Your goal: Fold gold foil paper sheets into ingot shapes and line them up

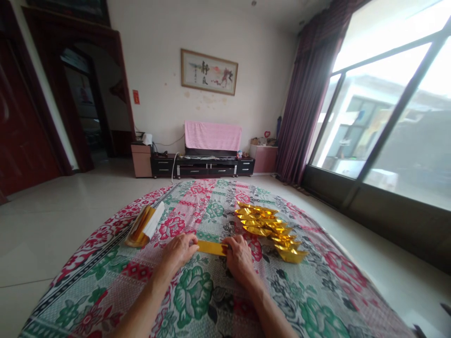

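Observation:
A narrow folded strip of gold paper [211, 247] lies on the flowered cloth [197, 300] between my two hands. My left hand [179, 253] pinches its left end with curled fingers. My right hand [239, 256] presses down on its right end, fingers closed over it. To the right of my right hand sits a row of several folded gold paper ingots [271, 227]. A stack of flat gold paper sheets [143, 226] with a white backing lies to the left of my left hand.
The flowered cloth covers a low surface on a pale tiled floor [52, 211]. A dark TV cabinet [207, 165] with a pink cloth over it stands at the far wall. Large windows and a purple curtain [303, 103] fill the right side.

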Tool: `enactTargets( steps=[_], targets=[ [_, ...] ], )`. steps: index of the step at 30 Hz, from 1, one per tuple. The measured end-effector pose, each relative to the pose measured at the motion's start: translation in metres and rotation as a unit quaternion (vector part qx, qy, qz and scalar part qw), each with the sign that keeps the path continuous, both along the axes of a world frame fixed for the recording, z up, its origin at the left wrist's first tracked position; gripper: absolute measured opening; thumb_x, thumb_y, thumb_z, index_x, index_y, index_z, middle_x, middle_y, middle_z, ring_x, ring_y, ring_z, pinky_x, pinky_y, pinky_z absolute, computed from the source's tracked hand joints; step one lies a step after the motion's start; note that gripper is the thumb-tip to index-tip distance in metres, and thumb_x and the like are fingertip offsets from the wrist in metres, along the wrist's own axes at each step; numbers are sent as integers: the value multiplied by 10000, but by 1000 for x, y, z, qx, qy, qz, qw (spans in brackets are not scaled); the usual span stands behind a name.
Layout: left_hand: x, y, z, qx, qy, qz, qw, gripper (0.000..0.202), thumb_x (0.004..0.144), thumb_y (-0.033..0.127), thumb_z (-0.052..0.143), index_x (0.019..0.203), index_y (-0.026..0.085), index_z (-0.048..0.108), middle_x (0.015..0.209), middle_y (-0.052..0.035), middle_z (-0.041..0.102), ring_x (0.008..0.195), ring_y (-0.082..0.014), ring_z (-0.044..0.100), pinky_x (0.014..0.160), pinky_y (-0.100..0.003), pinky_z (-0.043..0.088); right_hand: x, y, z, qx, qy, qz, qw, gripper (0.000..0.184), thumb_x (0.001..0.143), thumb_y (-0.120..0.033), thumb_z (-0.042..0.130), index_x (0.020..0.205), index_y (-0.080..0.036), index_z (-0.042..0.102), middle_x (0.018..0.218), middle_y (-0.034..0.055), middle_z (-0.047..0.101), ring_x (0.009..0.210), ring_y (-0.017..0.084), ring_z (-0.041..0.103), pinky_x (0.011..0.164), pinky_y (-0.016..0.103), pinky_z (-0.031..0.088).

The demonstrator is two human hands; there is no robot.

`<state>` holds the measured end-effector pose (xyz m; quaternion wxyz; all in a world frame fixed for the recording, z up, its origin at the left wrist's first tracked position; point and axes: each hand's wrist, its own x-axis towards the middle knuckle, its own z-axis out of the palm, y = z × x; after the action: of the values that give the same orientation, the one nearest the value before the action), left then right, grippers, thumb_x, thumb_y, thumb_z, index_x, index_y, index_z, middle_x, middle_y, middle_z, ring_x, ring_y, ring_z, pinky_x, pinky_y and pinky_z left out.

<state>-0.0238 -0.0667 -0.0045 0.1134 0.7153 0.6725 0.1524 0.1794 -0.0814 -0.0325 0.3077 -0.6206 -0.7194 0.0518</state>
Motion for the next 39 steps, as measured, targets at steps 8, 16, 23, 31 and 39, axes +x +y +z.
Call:
enactTargets(
  steps=[8,16,23,31,39],
  targets=[
    [1,-1,0,5,7,-2,1000,200,751,329,552,915,264,645,833,-11,629,818,-155,581,719,-229,401,4,-1,2,12,7,-10,1000,340,772,-74,401,953,-231,642,908,39,595,868,157,538,744,240,363],
    [2,-2,-4,35,13,-30,999,335,765,277,519,1092,276,593,861,-15,605,789,-145,574,739,-232,405,-2,-9,5,47,-11,0,999,128,787,-298,538,834,-211,619,880,37,548,836,171,502,745,260,350],
    [5,-2,-5,51,3,-42,998,359,774,249,493,1118,276,593,900,-27,590,803,-143,574,756,-232,414,-1,-5,0,63,2,19,998,96,758,-204,556,845,-213,596,897,28,551,851,168,497,752,257,342],
    [7,1,-9,187,-78,-76,976,333,750,140,503,1051,242,602,1037,-40,534,848,-130,553,748,-214,431,-2,0,3,168,31,70,983,110,843,-186,490,792,-204,585,874,20,575,861,149,500,786,261,330],
    [10,1,-12,256,-97,-124,954,165,797,127,458,795,207,602,855,-16,554,819,-124,551,717,-204,424,0,5,1,215,50,89,971,103,848,-168,480,784,-200,553,847,17,592,837,160,507,765,278,330]
  ],
)
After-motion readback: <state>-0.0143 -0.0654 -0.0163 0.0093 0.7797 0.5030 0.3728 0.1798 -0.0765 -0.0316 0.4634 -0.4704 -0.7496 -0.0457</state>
